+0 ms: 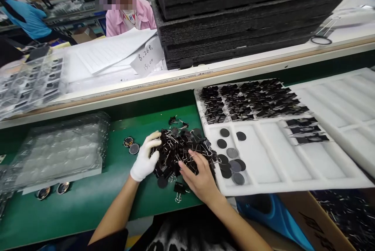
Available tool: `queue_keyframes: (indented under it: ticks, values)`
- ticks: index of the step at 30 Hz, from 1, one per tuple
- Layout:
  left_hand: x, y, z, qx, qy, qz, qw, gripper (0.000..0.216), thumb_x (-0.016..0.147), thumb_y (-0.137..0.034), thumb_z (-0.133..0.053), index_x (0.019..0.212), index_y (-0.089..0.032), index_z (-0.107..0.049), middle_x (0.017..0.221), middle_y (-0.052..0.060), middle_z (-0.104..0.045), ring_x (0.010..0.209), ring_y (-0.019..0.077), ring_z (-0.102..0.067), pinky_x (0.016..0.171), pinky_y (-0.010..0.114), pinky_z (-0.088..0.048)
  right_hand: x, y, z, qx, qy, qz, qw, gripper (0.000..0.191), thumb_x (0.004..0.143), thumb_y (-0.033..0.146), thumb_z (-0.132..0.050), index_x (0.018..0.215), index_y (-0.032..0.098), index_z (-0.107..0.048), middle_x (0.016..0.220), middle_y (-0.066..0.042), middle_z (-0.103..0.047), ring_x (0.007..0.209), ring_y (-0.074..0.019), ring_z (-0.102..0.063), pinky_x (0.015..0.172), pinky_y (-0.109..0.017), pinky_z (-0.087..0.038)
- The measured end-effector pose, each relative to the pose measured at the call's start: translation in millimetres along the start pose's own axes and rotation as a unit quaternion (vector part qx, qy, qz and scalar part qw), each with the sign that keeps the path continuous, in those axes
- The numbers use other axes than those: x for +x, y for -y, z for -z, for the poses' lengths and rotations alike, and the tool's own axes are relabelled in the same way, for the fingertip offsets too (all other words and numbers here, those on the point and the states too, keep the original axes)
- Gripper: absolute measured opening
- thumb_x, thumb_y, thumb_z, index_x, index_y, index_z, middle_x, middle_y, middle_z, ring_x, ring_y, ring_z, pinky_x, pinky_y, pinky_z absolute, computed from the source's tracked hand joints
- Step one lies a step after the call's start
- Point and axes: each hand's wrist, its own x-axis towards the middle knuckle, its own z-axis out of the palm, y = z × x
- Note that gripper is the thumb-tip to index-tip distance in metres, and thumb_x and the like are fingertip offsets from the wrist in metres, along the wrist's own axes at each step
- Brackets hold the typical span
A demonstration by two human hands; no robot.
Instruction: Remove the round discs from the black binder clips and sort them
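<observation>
A heap of black binder clips (172, 149) with silver wire handles lies on the green work surface. My left hand (145, 159), in a white glove, cups the heap's left side, its thumb apart from the fingers. On the near right side my bare right hand (202, 177) rests against the clips with thumb and fingers spread. Neither hand visibly grips a single clip. One loose binder clip (181, 188) lies just in front of the heap, beside a dark disc (162, 182). Further loose clips (177, 120) sit behind it.
Right of the heap, a white foam tray (272, 165) holds rows of binder clips (249, 100) and several dark discs (225, 160). Clear plastic trays (58, 149) lie at left near round lens-like parts (63, 187). Black foam blocks (234, 20) stand on the ledge; a person in pink (143, 15) sits behind.
</observation>
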Motion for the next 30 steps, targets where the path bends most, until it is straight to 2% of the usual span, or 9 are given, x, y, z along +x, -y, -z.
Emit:
queue_keyframes:
  ticks: [5, 12, 15, 19, 22, 24, 27, 29, 30]
  values:
    - [-17, 32, -7, 0.079, -0.096, -0.016, 0.992, 0.056, 0.099, -0.038, -0.052, 0.15, -0.027, -0.03, 0.145, 0.018, -0.051, 0.138, 0.0296, -0.053, 0.113, 0.056, -0.046, 1, 0, -15, -0.026, -0.083, 0.027, 0.996, 0.051, 0.089, 0.017, -0.075, 0.137, 0.026, -0.061, 0.121, -0.012, -0.071, 0.116, -0.0284, -0.065, 0.094, -0.046, -0.058]
    - [-7, 26, 4, 0.138, -0.061, -0.043, 0.988, 0.046, 0.102, -0.051, -0.038, 0.134, -0.022, -0.054, 0.131, 0.016, -0.065, 0.129, 0.0313, -0.061, 0.108, 0.056, -0.051, -3, 0, -13, -0.028, -0.104, 0.047, 0.993, 0.046, 0.088, 0.023, -0.079, 0.132, 0.032, -0.066, 0.106, -0.005, -0.074, 0.102, -0.0223, -0.067, 0.091, -0.04, -0.051]
    - [-4, 19, 7, 0.109, -0.03, -0.064, 0.991, 0.04, 0.105, -0.042, -0.034, 0.129, -0.022, -0.06, 0.129, 0.014, -0.069, 0.133, 0.0294, -0.059, 0.11, 0.055, -0.051, -3, 9, 1, -0.028, -0.106, 0.07, 0.991, 0.035, 0.088, 0.024, -0.08, 0.121, 0.03, -0.071, 0.103, -0.003, -0.075, 0.097, -0.0203, -0.067, 0.09, -0.04, -0.047]
    - [-6, 20, 6, 0.085, -0.039, -0.052, 0.994, 0.044, 0.106, -0.039, -0.03, 0.136, -0.021, -0.057, 0.142, 0.016, -0.062, 0.136, 0.0277, -0.057, 0.112, 0.055, -0.049, 17, 22, 43, 0.001, -0.069, 0.111, 0.991, 0.024, 0.091, 0.021, -0.073, 0.114, 0.023, -0.072, 0.1, -0.004, -0.076, 0.094, -0.0203, -0.066, 0.088, -0.04, -0.046]
    - [-6, 25, 9, 0.12, -0.088, -0.025, 0.989, 0.049, 0.107, -0.044, -0.025, 0.137, -0.02, -0.056, 0.143, 0.017, -0.061, 0.136, 0.0268, -0.057, 0.113, 0.053, -0.049, 68, 9, 62, 0.019, -0.001, 0.109, 0.994, 0.024, 0.095, 0.015, -0.063, 0.117, 0.022, -0.07, 0.101, -0.004, -0.076, 0.093, -0.0193, -0.066, 0.085, -0.039, -0.044]
    - [-6, 27, 14, 0.15, -0.121, -0.03, 0.981, 0.052, 0.107, -0.047, -0.023, 0.134, -0.02, -0.059, 0.139, 0.017, -0.063, 0.134, 0.027, -0.058, 0.112, 0.053, -0.05, 116, -14, 52, 0.027, 0.099, 0.056, 0.993, 0.026, 0.099, 0.014, -0.054, 0.119, 0.02, -0.07, 0.109, -0.006, -0.075, 0.1, -0.0206, -0.067, 0.083, -0.037, -0.046]
    - [-6, 24, 20, 0.155, -0.067, -0.072, 0.983, 0.054, 0.106, -0.051, -0.025, 0.134, -0.021, -0.06, 0.136, 0.017, -0.065, 0.132, 0.0279, -0.06, 0.11, 0.051, -0.05, 185, -56, 4, 0.056, 0.295, -0.005, 0.954, 0.029, 0.102, 0.022, -0.052, 0.125, 0.019, -0.07, 0.125, -0.01, -0.072, 0.114, -0.0242, -0.067, 0.095, -0.039, -0.05]
    - [-8, 19, 22, 0.118, 0.013, -0.103, 0.988, 0.058, 0.105, -0.054, -0.027, 0.142, -0.021, -0.055, 0.141, 0.018, -0.061, 0.135, 0.0289, -0.057, 0.111, 0.051, -0.049, 215, -77, -35, 0.058, 0.379, -0.024, 0.923, 0.04, 0.099, 0.029, -0.061, 0.137, 0.016, -0.064, 0.143, -0.014, -0.062, 0.128, -0.0283, -0.061, 0.103, -0.04, -0.048]
    - [-9, 17, 22, 0.096, 0.041, -0.117, 0.988, 0.061, 0.104, -0.057, -0.027, 0.146, -0.02, -0.052, 0.145, 0.019, -0.058, 0.137, 0.0294, -0.056, 0.112, 0.051, -0.049, 223, -84, -51, 0.063, 0.41, -0.025, 0.909, 0.043, 0.097, 0.032, -0.065, 0.137, 0.016, -0.064, 0.143, -0.015, -0.063, 0.129, -0.0292, -0.061, 0.104, -0.04, -0.049]
